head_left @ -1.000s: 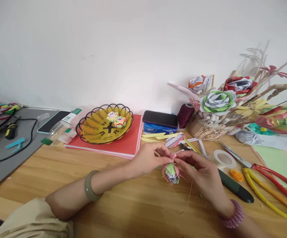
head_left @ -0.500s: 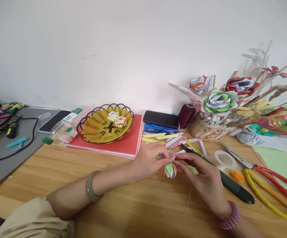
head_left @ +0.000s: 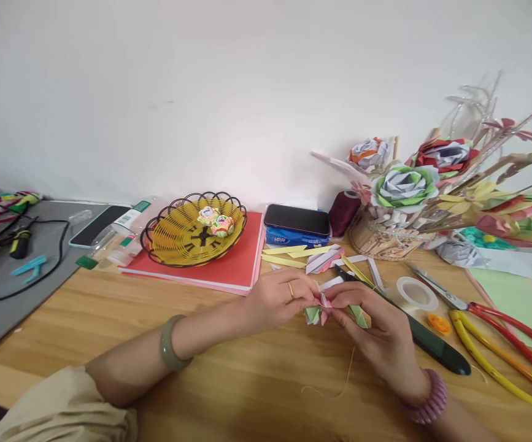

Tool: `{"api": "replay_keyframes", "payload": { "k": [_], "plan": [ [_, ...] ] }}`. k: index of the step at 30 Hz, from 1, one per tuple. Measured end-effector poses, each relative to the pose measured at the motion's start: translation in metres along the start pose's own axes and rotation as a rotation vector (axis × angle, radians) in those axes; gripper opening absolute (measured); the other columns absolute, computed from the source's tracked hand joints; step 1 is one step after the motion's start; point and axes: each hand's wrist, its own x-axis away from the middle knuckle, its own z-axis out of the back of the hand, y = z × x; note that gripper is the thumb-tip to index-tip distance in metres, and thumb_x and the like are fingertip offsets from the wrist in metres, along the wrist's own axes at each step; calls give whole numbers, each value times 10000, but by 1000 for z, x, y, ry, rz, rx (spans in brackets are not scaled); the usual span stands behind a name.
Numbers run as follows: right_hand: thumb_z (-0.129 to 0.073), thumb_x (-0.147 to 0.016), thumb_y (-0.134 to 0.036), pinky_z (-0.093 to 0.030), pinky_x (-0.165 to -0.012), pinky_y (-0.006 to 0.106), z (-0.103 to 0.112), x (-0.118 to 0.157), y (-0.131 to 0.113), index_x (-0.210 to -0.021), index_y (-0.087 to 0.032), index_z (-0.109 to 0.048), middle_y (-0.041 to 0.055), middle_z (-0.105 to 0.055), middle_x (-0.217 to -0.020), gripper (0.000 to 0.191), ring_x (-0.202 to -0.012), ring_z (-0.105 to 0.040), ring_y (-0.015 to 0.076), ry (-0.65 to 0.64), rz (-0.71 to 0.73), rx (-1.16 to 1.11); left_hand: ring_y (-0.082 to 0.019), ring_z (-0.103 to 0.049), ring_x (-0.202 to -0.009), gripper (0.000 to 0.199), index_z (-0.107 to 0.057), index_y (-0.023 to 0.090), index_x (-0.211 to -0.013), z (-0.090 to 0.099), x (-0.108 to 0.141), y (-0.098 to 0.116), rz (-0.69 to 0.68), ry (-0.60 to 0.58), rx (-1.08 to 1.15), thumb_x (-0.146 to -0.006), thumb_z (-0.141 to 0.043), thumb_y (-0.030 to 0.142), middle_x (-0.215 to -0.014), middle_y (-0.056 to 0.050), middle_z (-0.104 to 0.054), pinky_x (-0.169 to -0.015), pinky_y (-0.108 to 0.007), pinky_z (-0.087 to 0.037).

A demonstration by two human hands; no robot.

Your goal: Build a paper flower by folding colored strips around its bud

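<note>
Between my two hands is a small folded paper flower in green, pink and white, partly covered by my fingers. My left hand, with a gold ring, pinches it from the left. From the right, my right hand closes thumb and forefinger on its pink edge. A green folded paper piece shows under my right fingers; whether it is joined to the flower I cannot tell. A thin thread trails over the wooden table below my hands.
A yellow woven basket with two small paper flowers rests on red paper. Right of my hands lie a dark-green-handled tool, a tape roll and red-and-yellow scissors. Paper strips and a flower vase stand behind.
My fingers have shifted on the paper flower, which has turned so that less of its green side shows below them. Both hands remain in nearly the same place.
</note>
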Motion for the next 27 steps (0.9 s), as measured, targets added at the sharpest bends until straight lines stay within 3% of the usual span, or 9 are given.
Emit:
{"api": "replay_keyframes", "payload": {
  "k": [4,8,10,16,23,27],
  "plan": [
    [-599,-781,-235,-495,-660,324,0,-1,-1,-767,-220,-567,32,-645,-729,38,-706,-614,188,-15,-113,-65,-140,-607,-713,164,-567,158,-631,-1,-2,0,220,-5,175,-754,-582,265,-713,-61,-650,-701,-273,-482],
    [-611,-769,-344,-493,-577,280,1,-5,-3,-755,-197,-577,23,-652,-695,151,-632,-612,165,-114,-391,-274,-114,-573,-645,189,-568,136,-690,-1,-5,0,624,-28,476,-645,-689,275,-687,-23,-607,-648,-252,-469],
    [-625,-754,-369,-483,-527,261,2,-8,-3,-749,-191,-575,9,-651,-664,185,-586,-608,151,-195,-525,-427,-94,-554,-602,218,-574,124,-686,0,-7,-2,728,-80,600,-610,-716,270,-661,-9,-598,-615,-233,-455],
    [-686,-703,-323,-498,-654,264,4,-13,0,-744,-174,-604,7,-675,-725,175,-674,-628,142,-268,-645,-584,-66,-539,-574,227,-607,108,-672,4,-11,-9,845,-144,752,-557,-751,241,-625,13,-610,-596,-199,-432],
    [-701,-683,-298,-502,-636,264,1,-13,-1,-703,-181,-601,-10,-662,-669,156,-629,-626,136,-232,-681,-638,-60,-553,-578,219,-641,101,-671,5,-11,-11,961,-240,797,-530,-764,214,-614,18,-622,-619,-199,-439],
    [-718,-660,-308,-493,-630,248,1,-13,0,-704,-174,-614,-5,-660,-685,175,-635,-617,131,-219,-709,-642,-64,-547,-564,238,-630,100,-641,5,-12,-9,997,-202,789,-507,-776,232,-590,21,-614,-605,-205,-440]
  ]
}}
